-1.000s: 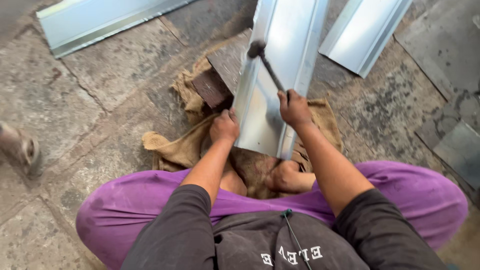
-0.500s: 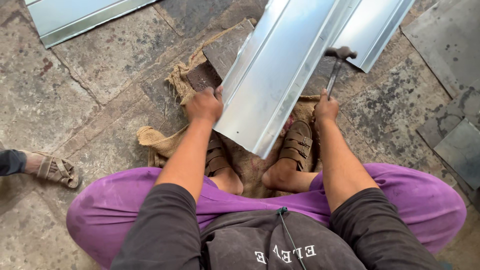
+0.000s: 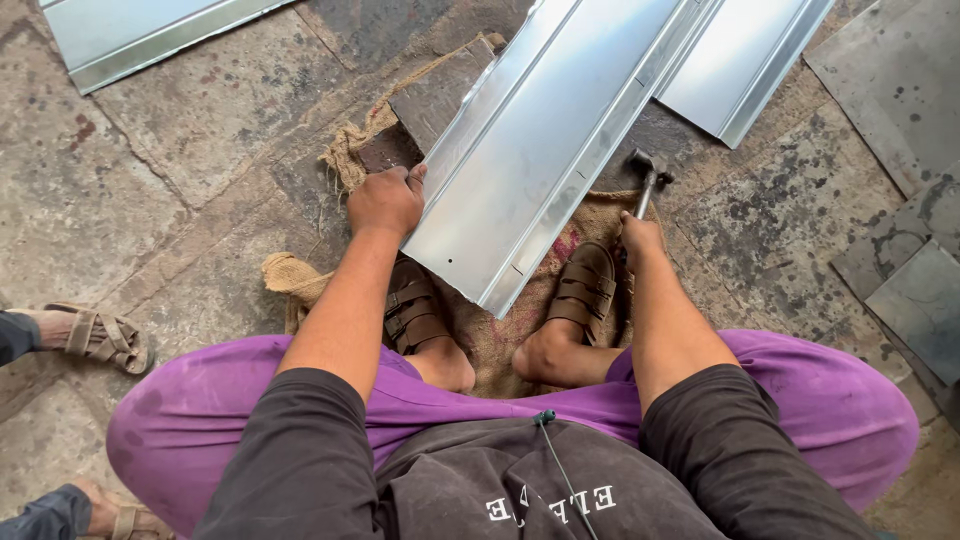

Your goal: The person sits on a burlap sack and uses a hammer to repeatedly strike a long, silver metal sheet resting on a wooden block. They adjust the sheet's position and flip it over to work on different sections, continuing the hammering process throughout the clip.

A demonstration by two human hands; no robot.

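Galvanised and folded, the sheet-metal channel (image 3: 545, 150) lay slanting across the burlap sacking (image 3: 590, 215) on the stone floor (image 3: 150, 200), its near end between the sandalled feet. Since half a second earlier the hammer (image 3: 648, 178) had dropped lower, head just beside the channel's right edge. The right hand (image 3: 638, 238) stayed fisted around its handle. The left hand (image 3: 387, 199) gripped the channel's left edge, arm straight.
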